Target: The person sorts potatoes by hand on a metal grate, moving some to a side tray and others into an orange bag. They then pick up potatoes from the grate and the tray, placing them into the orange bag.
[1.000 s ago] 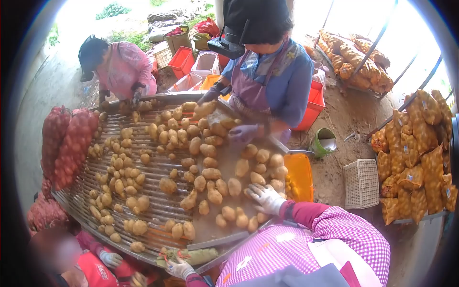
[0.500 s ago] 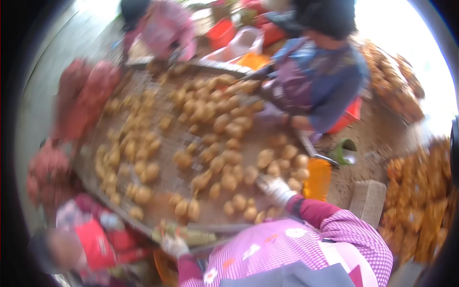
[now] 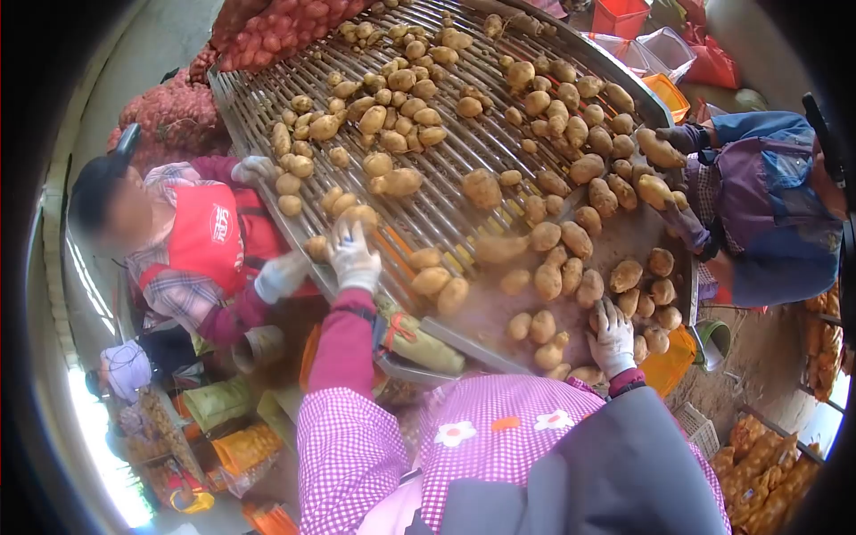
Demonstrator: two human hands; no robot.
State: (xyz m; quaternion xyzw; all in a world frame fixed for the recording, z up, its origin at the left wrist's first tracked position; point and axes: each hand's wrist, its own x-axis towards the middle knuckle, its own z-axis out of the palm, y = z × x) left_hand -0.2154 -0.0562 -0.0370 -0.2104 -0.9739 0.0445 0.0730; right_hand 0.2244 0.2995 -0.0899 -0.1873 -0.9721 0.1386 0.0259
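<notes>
Head view: resting left hand (image 3: 355, 260) and right hand (image 3: 613, 341), fingers slightly apart, at potatoes (image 3: 360, 216), likely firm, fairly light, best gripped mid-length.

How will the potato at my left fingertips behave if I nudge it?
The potato looks rounded but slightly long, so it would probably roll, perhaps unevenly. The ridged bars may steer or check it. It looks firm, so the left hand probably won't squash it.

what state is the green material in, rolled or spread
Rolled: the green material forms a long bundle with a red tie around it.
</notes>
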